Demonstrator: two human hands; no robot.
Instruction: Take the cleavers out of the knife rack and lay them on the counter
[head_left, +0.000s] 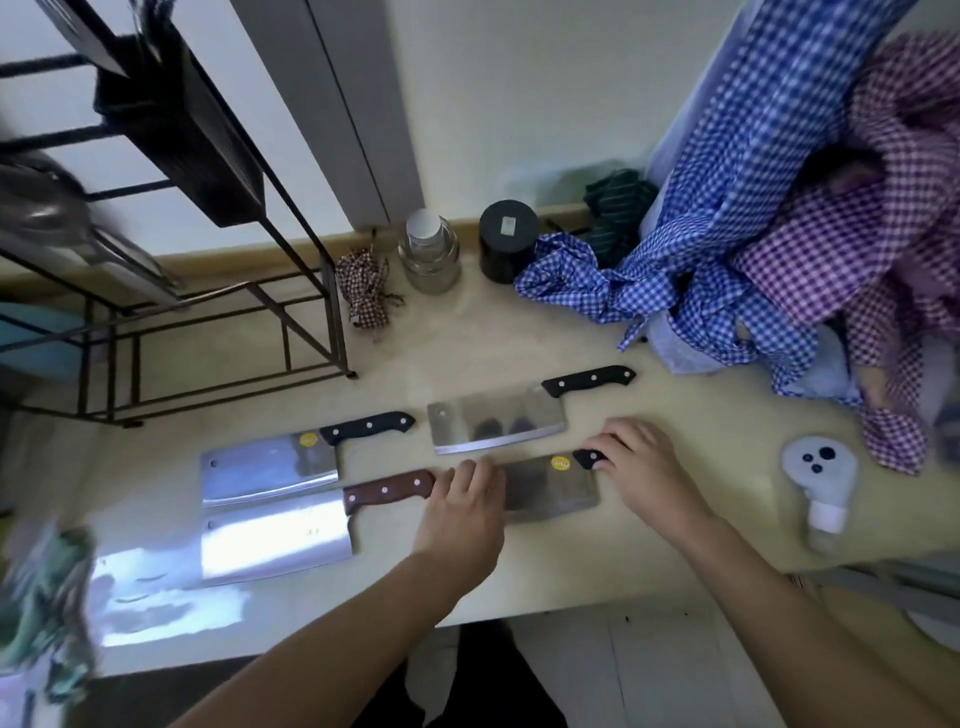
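Nearest the person, the left hand (464, 506) lies flat with its fingers spread on the blade end of the fourth cleaver (550, 486), its grip pinching nothing. The right hand (636, 462) has its grip pressed together around that cleaver's black handle at the blade's upper right. This cleaver lies flat on the pale surface (691, 499), so it looks as if it is just being set down.

To the left lies the brown-handled cleaver (275, 538), and just beyond it the left black-handled cleaver (270, 467), their blades almost touching. Farther back sits the far black-handled cleaver (496, 421), apart from the rest.

These are likely heavy, stiff and blade-weighted, with slick polished steel; the riveted handles are the safe place to take hold, keeping fingers off the lower edge.

At the far left stands the black wire rack (208, 332); whether any cleaver remains in its blurred upper part cannot be told.
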